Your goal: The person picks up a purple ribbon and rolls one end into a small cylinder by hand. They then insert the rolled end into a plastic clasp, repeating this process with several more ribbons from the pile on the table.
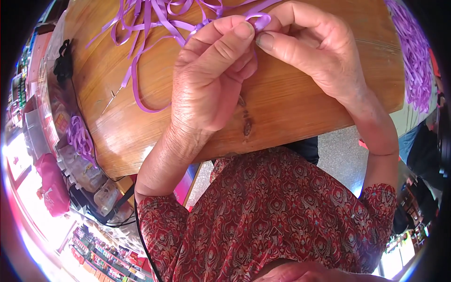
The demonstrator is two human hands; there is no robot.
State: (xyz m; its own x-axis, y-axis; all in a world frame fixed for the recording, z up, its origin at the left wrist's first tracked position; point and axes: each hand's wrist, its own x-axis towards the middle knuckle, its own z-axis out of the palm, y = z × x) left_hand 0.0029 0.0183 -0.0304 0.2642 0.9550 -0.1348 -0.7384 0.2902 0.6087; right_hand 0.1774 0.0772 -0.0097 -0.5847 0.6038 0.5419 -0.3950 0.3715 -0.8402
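Pinching a thin, glossy purple ribbon [260, 19], left hand [211, 75] and right hand [312, 44] grips closed on its loop.

The ribbon [155, 28] is pale purple — a plain lilac with no print, and the small loop [261, 19] pinched between the fingertips is the same shade. More purple ribbon [416, 61] is heaped at the right edge, and a bundle [81, 137] hangs at the left. The surface [291, 98] is warm honey-brown wood with a glossy grain and one dark knot. The sleeves [162, 225] are deep red — patterned in small ornate motifs of tan and grey-blue. A bright pink bag [49, 185] sits lower left.
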